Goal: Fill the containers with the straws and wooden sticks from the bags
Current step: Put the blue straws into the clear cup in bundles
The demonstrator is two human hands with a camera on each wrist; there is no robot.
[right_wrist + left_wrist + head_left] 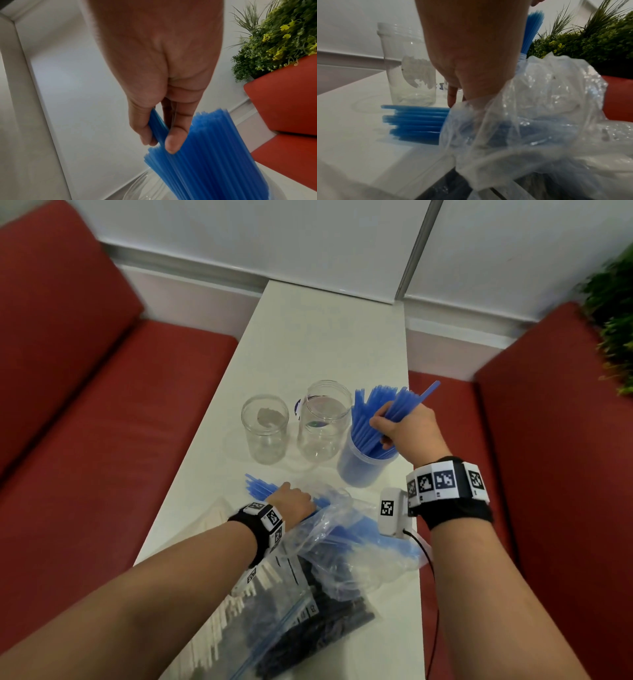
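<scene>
Nearest bags: zip bag of dark straws [318,625] lies unopened at the table's near end, wooden sticks [219,621] pale beneath and beside it; neither looks started.
Blue straw bag: crumpled clear bag [346,529] sits just beyond, open, with loose blue straws [416,121] spilling from its mouth onto the white table [325,337].
Left hand: left hand [291,503] rests on those spilled straws at the bag mouth; its fingers are hidden, so their closure cannot be told.
Right hand: right hand [406,426] pinches a few blue straws between thumb and fingers, over the blue-filled container [368,463].
Progress: that container is well stocked; the two clear jars [265,428] farther left hold nothing.
Left to do: remaining blue straws, then dark straws and sticks.
</scene>
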